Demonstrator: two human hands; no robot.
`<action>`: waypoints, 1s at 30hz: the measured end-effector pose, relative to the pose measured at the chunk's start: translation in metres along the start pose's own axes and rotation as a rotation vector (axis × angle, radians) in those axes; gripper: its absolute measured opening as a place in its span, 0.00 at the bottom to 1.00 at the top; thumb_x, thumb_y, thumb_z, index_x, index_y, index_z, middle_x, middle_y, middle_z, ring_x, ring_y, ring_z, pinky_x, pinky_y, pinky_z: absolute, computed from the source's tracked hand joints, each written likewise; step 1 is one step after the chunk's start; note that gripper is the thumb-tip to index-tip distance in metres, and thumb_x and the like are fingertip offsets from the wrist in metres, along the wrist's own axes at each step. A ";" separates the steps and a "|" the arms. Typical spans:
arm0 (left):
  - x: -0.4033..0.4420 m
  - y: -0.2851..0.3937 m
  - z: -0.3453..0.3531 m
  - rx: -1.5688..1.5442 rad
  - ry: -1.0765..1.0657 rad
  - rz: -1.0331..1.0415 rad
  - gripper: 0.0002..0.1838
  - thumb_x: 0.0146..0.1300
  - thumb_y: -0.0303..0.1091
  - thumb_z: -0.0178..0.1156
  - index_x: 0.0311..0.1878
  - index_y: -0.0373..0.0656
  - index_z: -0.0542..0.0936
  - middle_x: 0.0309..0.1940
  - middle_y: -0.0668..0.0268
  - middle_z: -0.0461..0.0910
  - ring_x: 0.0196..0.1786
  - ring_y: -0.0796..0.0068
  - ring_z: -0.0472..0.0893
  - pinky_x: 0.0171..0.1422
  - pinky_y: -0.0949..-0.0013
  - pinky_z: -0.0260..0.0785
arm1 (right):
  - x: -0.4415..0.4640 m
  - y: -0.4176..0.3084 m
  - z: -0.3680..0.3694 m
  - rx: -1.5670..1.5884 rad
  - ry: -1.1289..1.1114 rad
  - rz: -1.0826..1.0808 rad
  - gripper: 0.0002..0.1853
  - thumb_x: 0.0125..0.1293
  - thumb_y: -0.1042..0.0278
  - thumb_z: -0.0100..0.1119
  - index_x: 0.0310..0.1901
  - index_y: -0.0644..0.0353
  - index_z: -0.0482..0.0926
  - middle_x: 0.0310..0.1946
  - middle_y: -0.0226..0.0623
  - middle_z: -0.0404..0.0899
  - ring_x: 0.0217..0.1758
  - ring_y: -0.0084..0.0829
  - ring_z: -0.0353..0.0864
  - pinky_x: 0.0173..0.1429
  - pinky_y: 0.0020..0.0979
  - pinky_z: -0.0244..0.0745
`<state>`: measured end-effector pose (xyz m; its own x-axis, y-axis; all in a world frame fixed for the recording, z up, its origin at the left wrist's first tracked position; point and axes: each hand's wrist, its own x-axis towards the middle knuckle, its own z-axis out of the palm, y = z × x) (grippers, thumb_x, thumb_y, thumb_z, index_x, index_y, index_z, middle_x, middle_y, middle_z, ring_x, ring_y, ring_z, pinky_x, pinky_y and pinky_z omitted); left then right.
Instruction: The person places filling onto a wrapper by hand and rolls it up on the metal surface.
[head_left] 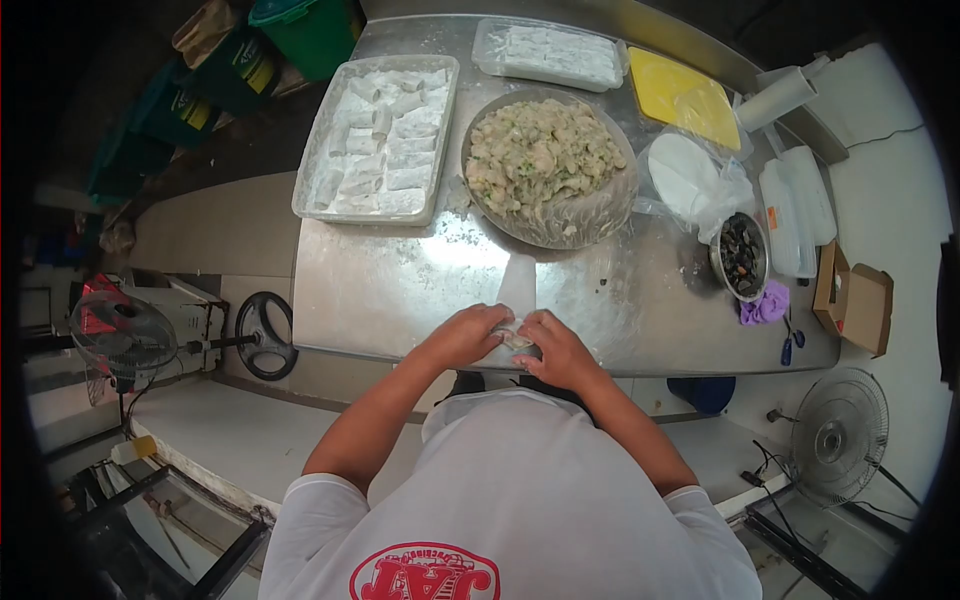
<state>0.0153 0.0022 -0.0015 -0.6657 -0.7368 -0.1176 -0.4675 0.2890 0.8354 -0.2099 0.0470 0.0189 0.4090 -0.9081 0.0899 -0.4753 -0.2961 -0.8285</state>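
At the near edge of the steel table, my left hand and my right hand are closed around the near end of a pale wrapper strip. A bit of filling shows between my fingers. The strip's far part lies flat on the table, pointing at a large round bowl heaped with a chunky pale filling flecked green. Left of that bowl, a clear plastic tub holds several floured rolls. Another tub at the back holds more white-dusted rolls.
On the right are a yellow board, a white round lid or plate, a bowl of dark shells, a purple cloth, plastic containers and an open cardboard box. Fans stand at both sides. Green bins are back left.
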 end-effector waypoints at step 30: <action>0.017 0.008 -0.004 0.115 0.164 0.069 0.15 0.59 0.28 0.67 0.50 0.39 0.80 0.45 0.56 0.76 0.51 0.50 0.78 0.57 0.54 0.74 | 0.017 0.031 0.003 -0.320 0.048 -0.118 0.16 0.60 0.69 0.68 0.50 0.59 0.82 0.44 0.38 0.78 0.49 0.43 0.76 0.55 0.43 0.73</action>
<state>0.0027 -0.0105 0.0056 -0.5995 -0.7996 0.0345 -0.4935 0.4033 0.7706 -0.2156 0.0234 -0.0065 0.4425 -0.8726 0.2067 -0.6505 -0.4710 -0.5958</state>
